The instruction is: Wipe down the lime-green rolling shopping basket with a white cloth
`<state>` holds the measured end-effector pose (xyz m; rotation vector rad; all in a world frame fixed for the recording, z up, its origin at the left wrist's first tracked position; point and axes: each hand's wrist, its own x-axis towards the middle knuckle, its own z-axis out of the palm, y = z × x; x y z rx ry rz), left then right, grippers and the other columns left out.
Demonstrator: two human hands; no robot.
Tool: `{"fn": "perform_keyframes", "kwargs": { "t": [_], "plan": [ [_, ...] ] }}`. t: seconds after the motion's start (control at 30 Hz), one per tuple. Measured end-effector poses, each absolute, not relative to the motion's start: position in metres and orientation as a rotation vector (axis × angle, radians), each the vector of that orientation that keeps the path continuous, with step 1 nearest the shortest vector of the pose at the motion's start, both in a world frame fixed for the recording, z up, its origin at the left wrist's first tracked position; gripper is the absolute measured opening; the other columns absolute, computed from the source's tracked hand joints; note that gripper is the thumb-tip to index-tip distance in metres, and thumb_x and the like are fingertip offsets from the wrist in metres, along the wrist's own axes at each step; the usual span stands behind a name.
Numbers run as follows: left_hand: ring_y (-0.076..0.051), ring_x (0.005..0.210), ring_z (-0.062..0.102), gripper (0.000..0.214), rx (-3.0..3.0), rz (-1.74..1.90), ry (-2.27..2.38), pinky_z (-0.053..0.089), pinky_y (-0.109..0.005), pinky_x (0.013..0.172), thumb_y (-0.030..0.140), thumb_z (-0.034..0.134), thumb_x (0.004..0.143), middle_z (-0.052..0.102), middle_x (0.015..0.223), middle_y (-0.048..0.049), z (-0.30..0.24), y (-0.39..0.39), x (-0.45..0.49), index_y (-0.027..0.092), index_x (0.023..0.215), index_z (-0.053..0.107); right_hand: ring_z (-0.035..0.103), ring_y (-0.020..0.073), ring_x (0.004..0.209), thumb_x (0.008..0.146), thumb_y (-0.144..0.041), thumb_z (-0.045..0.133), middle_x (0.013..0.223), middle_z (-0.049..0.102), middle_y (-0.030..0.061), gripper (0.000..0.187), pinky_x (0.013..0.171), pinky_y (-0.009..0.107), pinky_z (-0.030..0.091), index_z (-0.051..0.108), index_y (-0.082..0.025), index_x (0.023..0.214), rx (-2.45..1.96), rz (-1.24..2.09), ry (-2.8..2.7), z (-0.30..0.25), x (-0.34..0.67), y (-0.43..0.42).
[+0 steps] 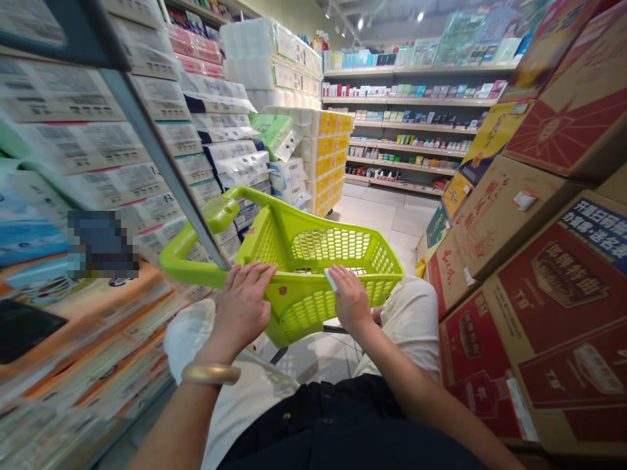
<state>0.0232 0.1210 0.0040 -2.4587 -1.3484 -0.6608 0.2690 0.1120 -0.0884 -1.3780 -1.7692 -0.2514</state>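
Observation:
A lime-green plastic shopping basket [304, 287] with mesh sides stands tilted in front of me, between my knees. A metal pull rod [161, 163] rises from its left end to a dark grip [93, 36] at the upper left. My left hand [247, 303], a gold-coloured bangle at its wrist, is closed over the basket's near rim beside the rod. Farther right on the same rim, my right hand [350, 297] presses a small white wipe [331, 279], mostly hidden under the fingers. Inside the basket I see only its green mesh walls and part of its floor.
Stacked tissue packs [235, 156] line the left side, with a dark phone-like object [29, 329] lying on the nearer ones. Cardboard cartons [494, 215] rise close on the right. A tiled floor [372, 209] leads to shelves [411, 101] of small boxes and bottles.

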Motion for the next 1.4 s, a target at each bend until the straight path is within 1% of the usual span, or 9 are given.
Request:
{"fn": "perform_keyframes", "kwargs": {
  "t": [0.13,0.23,0.5,0.63,0.8,0.97,1.2,1.3,1.4],
  "plan": [
    [-0.029,0.129,0.049,0.062,-2.455,-0.654,-1.345,0.027,-0.050,0.118,0.009,0.045,0.073,0.063,0.131,-0.0100,0.004,0.121,0.022,0.017,0.134,0.057,0.054,0.0202,0.131,0.079,0.001,0.040,0.137,0.062,0.0109,0.059,0.116,0.044,0.038,0.059,-0.016,0.133,-1.289,-0.218,-1.839,-0.079,0.247,0.115],
    [-0.030,0.129,0.049,0.063,-2.457,-0.653,-1.341,0.027,-0.051,0.118,0.009,0.045,0.073,0.063,0.131,-0.0107,0.004,0.122,0.021,0.016,0.134,0.057,0.055,0.0192,0.130,0.079,0.002,0.039,0.136,0.062,0.0096,0.061,0.116,0.045,0.038,0.058,-0.018,0.134,-1.305,-0.234,-1.825,-0.084,0.262,0.112],
    [-0.028,0.129,0.049,0.060,-2.436,-0.639,-1.346,0.026,-0.048,0.119,0.009,0.044,0.075,0.063,0.130,-0.0104,0.003,0.123,0.022,0.015,0.133,0.058,0.058,0.0249,0.126,0.080,0.000,0.038,0.128,0.067,0.0143,0.054,0.111,0.051,0.042,0.064,-0.014,0.125,-1.499,-0.318,-1.619,-0.107,0.327,0.106],
    [-0.029,0.129,0.049,0.059,-2.428,-0.647,-1.343,0.026,-0.049,0.119,0.009,0.044,0.075,0.063,0.130,-0.0115,0.002,0.124,0.023,0.013,0.132,0.058,0.058,0.0226,0.126,0.078,0.001,0.041,0.128,0.067,0.0122,0.056,0.113,0.049,0.041,0.064,-0.016,0.125,-1.483,-0.282,-1.628,-0.099,0.304,0.114],
    [-0.029,0.128,0.050,0.060,-2.432,-0.629,-1.336,0.026,-0.049,0.118,0.009,0.043,0.074,0.063,0.130,-0.0115,0.003,0.127,0.021,0.012,0.132,0.059,0.056,0.0205,0.129,0.080,0.001,0.040,0.134,0.064,0.0109,0.056,0.116,0.044,0.039,0.063,-0.016,0.128,-1.362,-0.155,-1.799,-0.081,0.259,0.123],
    [-0.028,0.127,0.051,0.059,-2.426,-0.603,-1.330,0.026,-0.047,0.118,0.009,0.042,0.075,0.063,0.129,-0.0111,0.005,0.130,0.019,0.012,0.131,0.059,0.055,0.0201,0.130,0.079,0.002,0.038,0.134,0.063,0.0092,0.060,0.116,0.045,0.040,0.061,-0.018,0.131,-1.319,-0.181,-1.815,-0.087,0.276,0.120],
    [-0.029,0.127,0.051,0.060,-2.432,-0.631,-1.354,0.027,-0.049,0.118,0.010,0.043,0.074,0.064,0.128,-0.0118,0.005,0.133,0.021,0.013,0.132,0.059,0.057,0.0241,0.128,0.080,0.002,0.040,0.129,0.066,0.0146,0.052,0.113,0.048,0.041,0.065,-0.013,0.123,-1.529,-0.309,-1.685,-0.101,0.338,0.107],
    [-0.029,0.128,0.050,0.060,-2.427,-0.631,-1.364,0.026,-0.049,0.119,0.010,0.043,0.074,0.063,0.128,-0.0119,0.005,0.134,0.022,0.013,0.132,0.059,0.056,0.0258,0.128,0.079,0.002,0.042,0.130,0.065,0.0178,0.049,0.112,0.047,0.042,0.066,-0.009,0.121,-1.611,-0.333,-1.659,-0.098,0.331,0.111],
    [-0.029,0.128,0.050,0.060,-2.424,-0.624,-1.362,0.025,-0.048,0.119,0.010,0.043,0.074,0.064,0.127,-0.0118,0.005,0.134,0.022,0.013,0.132,0.059,0.057,0.0248,0.127,0.080,0.002,0.042,0.131,0.065,0.0159,0.049,0.112,0.044,0.042,0.066,-0.011,0.121,-1.607,-0.323,-1.708,-0.092,0.310,0.119]
  ]
}}
